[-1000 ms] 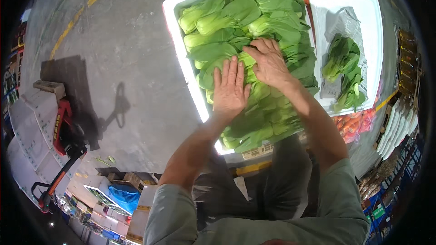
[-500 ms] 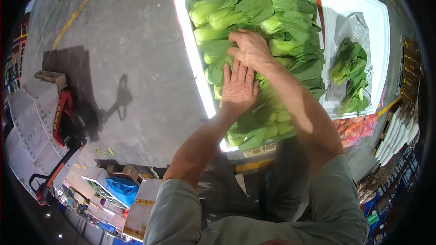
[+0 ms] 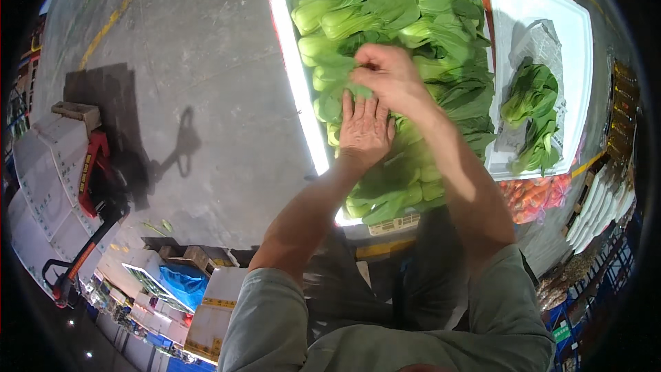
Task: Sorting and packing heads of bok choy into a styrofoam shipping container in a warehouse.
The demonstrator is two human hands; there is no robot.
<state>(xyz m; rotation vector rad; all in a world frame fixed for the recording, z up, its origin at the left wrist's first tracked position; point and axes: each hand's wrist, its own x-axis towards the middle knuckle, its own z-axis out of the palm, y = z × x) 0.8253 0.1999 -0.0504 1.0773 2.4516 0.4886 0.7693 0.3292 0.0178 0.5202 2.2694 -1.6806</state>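
A white foam box [image 3: 297,89] is packed full of green leafy vegetables with pale stalks [image 3: 413,21]. My left hand [image 3: 363,129] lies flat, palm down, on the greens near the box's middle. My right hand [image 3: 391,77] sits just above it with fingers curled, pinching at a stalk; whether it grips the stalk is hard to tell. Both forearms reach in from the lower edge over the box's near end.
To the right stands a second white foam box [image 3: 575,41] holding paper and a few greens [image 3: 533,114]. A red pallet jack [image 3: 89,179] and stacked cartons [image 3: 41,186] stand at the left on grey concrete floor [image 3: 200,62]. Orange produce [image 3: 533,196] lies lower right.
The view has shifted so the box sits further right. My right hand has curled its fingers and moved up and left over the greens; my left hand stays flat beneath it.
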